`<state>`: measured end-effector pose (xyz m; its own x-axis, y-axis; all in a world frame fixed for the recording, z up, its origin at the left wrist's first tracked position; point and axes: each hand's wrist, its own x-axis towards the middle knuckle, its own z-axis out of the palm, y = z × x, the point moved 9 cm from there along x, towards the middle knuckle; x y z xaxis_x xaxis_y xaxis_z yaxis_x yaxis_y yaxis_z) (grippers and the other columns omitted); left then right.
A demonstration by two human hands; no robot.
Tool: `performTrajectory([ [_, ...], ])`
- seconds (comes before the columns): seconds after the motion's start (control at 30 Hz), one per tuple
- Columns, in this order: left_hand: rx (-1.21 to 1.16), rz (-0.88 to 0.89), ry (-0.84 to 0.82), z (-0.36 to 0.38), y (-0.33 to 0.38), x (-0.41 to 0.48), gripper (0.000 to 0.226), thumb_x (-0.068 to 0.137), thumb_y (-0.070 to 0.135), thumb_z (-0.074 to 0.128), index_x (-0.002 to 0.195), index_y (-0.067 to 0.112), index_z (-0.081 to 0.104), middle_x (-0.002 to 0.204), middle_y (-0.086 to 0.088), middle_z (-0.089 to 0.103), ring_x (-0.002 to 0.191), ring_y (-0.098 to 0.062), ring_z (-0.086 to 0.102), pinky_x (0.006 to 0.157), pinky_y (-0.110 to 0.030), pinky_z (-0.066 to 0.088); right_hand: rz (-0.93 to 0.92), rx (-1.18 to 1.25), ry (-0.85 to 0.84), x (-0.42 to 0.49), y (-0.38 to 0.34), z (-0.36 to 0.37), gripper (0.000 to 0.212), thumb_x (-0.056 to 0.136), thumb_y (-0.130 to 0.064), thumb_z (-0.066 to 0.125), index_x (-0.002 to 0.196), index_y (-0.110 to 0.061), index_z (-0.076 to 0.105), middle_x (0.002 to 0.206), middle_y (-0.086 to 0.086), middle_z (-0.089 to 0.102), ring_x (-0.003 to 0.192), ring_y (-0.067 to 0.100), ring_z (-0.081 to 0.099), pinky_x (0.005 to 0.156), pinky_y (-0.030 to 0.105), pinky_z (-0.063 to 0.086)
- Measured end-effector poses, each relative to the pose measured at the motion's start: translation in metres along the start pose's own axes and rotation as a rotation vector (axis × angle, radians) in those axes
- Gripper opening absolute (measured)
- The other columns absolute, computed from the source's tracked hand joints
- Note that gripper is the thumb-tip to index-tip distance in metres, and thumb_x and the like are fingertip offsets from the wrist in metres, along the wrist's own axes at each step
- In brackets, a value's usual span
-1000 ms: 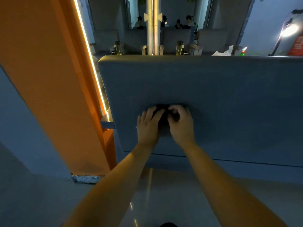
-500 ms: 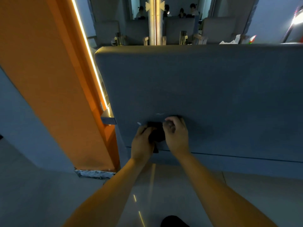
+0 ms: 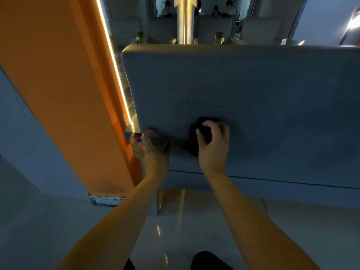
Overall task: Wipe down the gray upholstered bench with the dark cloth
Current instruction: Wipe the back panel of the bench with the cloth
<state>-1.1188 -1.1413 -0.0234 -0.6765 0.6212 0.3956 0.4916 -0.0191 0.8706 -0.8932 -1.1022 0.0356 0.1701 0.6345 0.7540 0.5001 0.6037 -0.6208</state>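
The gray upholstered bench (image 3: 243, 90) fills the middle of the view, its padded back panel facing me. My right hand (image 3: 213, 147) grips the bunched dark cloth (image 3: 193, 141) against the lower part of that panel. My left hand (image 3: 151, 149) hovers to the left with fingers spread and relaxed, holding nothing, close to the panel's lower left corner.
An orange column (image 3: 64, 90) with a lit strip (image 3: 114, 61) stands just left of the bench. A metal bracket (image 3: 132, 127) sits at the corner between them. Glossy floor tiles (image 3: 194, 227) lie below. Seats and people sit beyond the bench top.
My left hand has let go of the cloth and moved left toward the bench corner. My right hand keeps the cloth, now bunched in its grip.
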Motion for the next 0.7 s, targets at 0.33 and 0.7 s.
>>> performTrajectory([
  [0.33,0.164,0.11,-0.172,0.026,-0.022,-0.011,0.096,0.088,0.011,0.074,0.157,0.04,0.014,0.163,-0.004,-0.03,0.152,-0.035,-0.017,0.116,-0.043,0.003,0.144,-0.061,-0.327,-0.053,0.018,0.085,0.022,0.076,0.002,0.071,0.09,-0.015,0.071,0.105,0.005,0.061,0.079,0.027,0.064,0.067,0.042,0.056],
  [0.7,0.065,0.082,-0.133,0.038,-0.019,-0.02,0.11,0.08,0.005,0.081,0.16,0.034,0.011,0.162,-0.011,-0.027,0.15,-0.025,-0.022,0.117,-0.031,-0.008,-0.019,-0.074,0.041,0.022,-0.01,-0.007,0.023,0.081,0.002,0.072,0.1,-0.01,0.066,0.113,0.01,0.058,0.098,0.024,0.061,0.078,0.029,0.052],
])
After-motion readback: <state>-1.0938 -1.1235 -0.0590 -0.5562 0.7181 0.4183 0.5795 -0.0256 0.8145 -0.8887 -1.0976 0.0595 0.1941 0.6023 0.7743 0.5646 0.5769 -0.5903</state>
